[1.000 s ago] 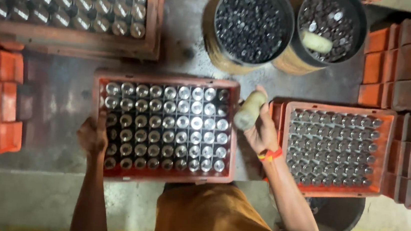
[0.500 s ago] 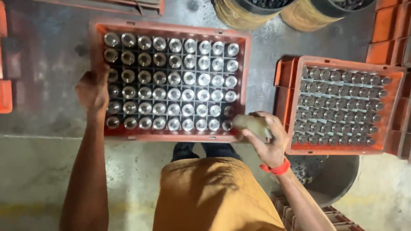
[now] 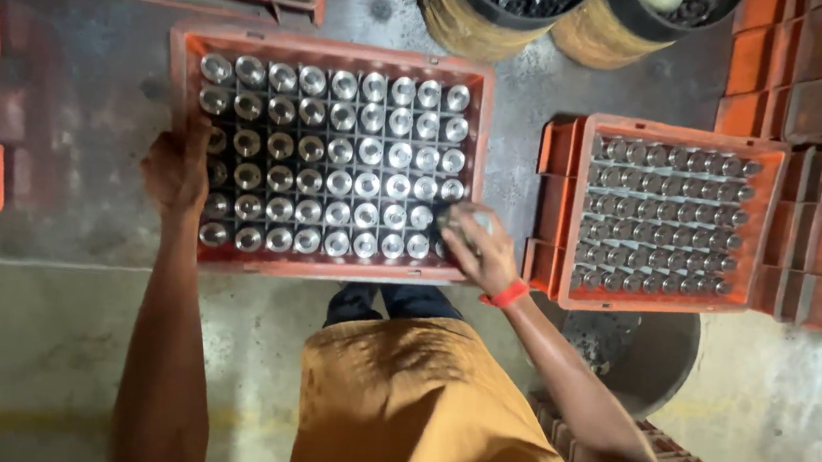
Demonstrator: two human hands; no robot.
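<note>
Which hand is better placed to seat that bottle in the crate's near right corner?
Right hand: it holds the bottle over that corner. Left hand grips the crate at its far side.

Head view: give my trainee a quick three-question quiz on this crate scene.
1. True or false: the left hand grips the left wall of the big orange crate.
2. What does the right hand hold? A) a bottle B) a brush C) nothing
3. Fill in: the smaller crate lies to the big crate's ____.

Key: 1 true; 2 A; 3 right.
</note>
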